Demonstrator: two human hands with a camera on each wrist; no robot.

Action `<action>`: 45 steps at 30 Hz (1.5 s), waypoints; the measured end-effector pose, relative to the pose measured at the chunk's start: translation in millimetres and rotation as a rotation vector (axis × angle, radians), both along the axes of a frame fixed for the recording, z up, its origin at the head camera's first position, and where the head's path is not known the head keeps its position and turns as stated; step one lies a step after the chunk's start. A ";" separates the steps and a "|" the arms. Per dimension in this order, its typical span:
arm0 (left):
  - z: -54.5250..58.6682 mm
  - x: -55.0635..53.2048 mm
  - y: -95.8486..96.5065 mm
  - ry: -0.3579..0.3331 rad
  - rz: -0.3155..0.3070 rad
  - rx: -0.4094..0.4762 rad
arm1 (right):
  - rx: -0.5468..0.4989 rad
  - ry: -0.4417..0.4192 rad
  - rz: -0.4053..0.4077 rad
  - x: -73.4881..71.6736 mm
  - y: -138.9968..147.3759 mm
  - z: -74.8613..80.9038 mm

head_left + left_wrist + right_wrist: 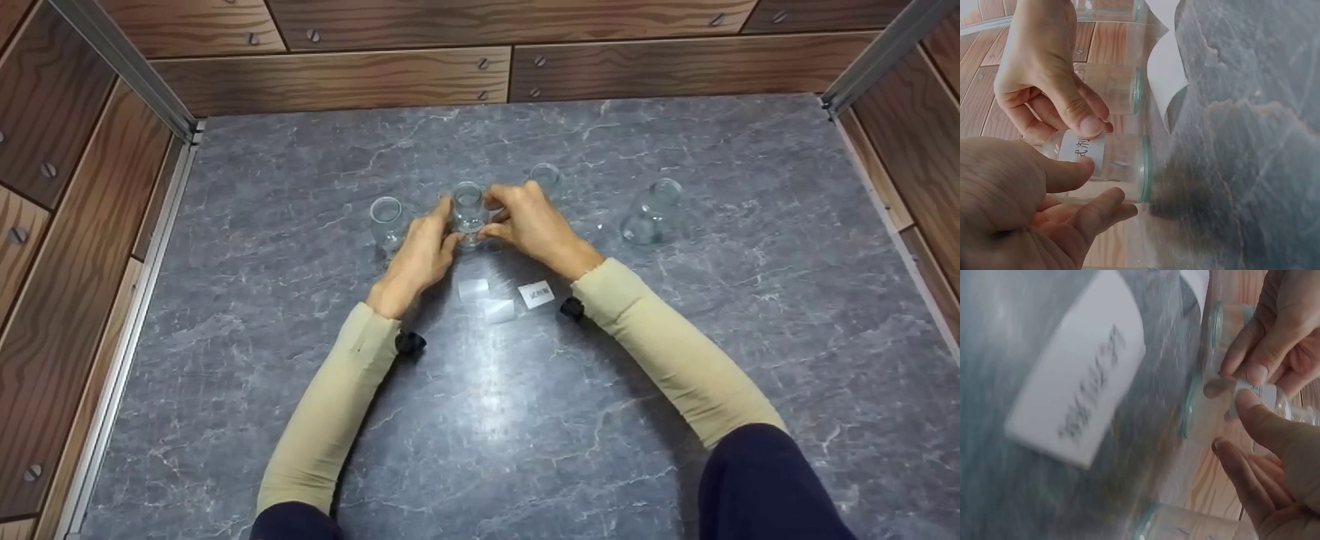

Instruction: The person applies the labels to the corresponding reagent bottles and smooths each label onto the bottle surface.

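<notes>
Bottle [470,216] of smooth clear glass stands upright on the grey marbled table [487,420], round mouth upward, long axis vertical, its inside see-through; the left hand [418,251] and right hand [534,223] pinch it between thumbs and fingers, thumbs against a white paper label [1076,147] curved to its wall, other glass vessels [387,232] to either side

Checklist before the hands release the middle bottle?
1. Middle bottle upright: ok.
2. Left hand on bottle: ok, its thumb presses the label.
3. Right hand at label: ok, its thumb presses it too.
4. Label text fully visible: not ok, thumbs cover part.
5. Label edges all stuck down: cannot tell.
6. Flask on the right apart from both hands: ok.
</notes>
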State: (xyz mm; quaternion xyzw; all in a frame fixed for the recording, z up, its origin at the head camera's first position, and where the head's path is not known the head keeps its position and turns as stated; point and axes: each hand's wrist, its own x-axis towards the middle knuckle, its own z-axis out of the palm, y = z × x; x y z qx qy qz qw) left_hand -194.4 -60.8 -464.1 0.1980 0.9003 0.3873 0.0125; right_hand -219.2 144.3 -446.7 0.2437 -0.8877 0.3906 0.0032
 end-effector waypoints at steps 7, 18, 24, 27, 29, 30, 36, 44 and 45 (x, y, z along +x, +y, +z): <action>-0.3 -1.7 -0.8 -0.026 -0.009 0.020 | 0.046 -0.031 0.022 1.0 1.4 3.4; -8.3 -4.3 -1.2 -0.017 -0.006 0.032 | 0.042 -0.005 -0.035 2.6 -2.4 -0.1; -7.8 -1.7 0.5 -0.016 0.009 0.033 | 0.013 -0.044 -0.022 2.6 1.3 -0.6; -3.5 3.2 2.5 -0.021 0.030 0.008 | 0.006 -0.066 -0.012 4.3 4.0 0.3; -1.2 6.7 3.5 -0.025 0.045 0.003 | -0.002 -0.079 -0.008 6.2 6.5 1.3; 0.0 8.9 3.8 -0.022 0.052 0.002 | -0.010 -0.083 -0.005 7.2 7.8 1.5; 4.5 23.2 4.3 0.039 0.052 0.034 | -0.008 -0.027 0.003 16.4 20.0 3.7; 4.1 39.9 -0.5 0.130 0.044 0.046 | 0.063 0.019 0.051 35.0 36.0 6.2; 4.1 41.4 -1.0 0.131 0.050 0.045 | 0.067 0.018 0.058 37.5 38.1 6.4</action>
